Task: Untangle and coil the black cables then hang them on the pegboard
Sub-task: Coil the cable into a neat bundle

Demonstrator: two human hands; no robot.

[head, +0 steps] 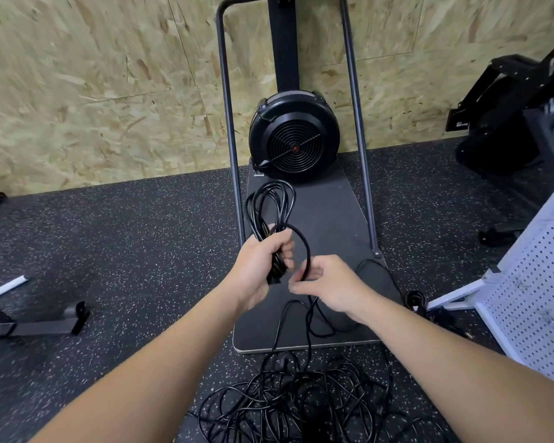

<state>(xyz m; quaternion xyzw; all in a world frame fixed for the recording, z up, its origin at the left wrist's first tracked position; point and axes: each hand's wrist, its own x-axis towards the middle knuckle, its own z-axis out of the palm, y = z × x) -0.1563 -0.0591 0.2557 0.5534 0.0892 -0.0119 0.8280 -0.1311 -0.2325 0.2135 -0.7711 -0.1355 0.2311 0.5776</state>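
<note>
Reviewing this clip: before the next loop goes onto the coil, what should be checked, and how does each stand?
1. Left hand grips the coil firmly: ok.
2. Right hand pinches the feeding strand: ok.
3. Strand free of the floor tangle: not ok; it runs down into the pile.
4. Coil loops even: cannot tell.
5. Pegboard within reach on the right: cannot tell.

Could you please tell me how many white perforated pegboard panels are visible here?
1. The white perforated pegboard panel stands at the right edge, on a white frame on the speckled black rubber floor. It is cut off by the frame edge, so more may be hidden.
</note>
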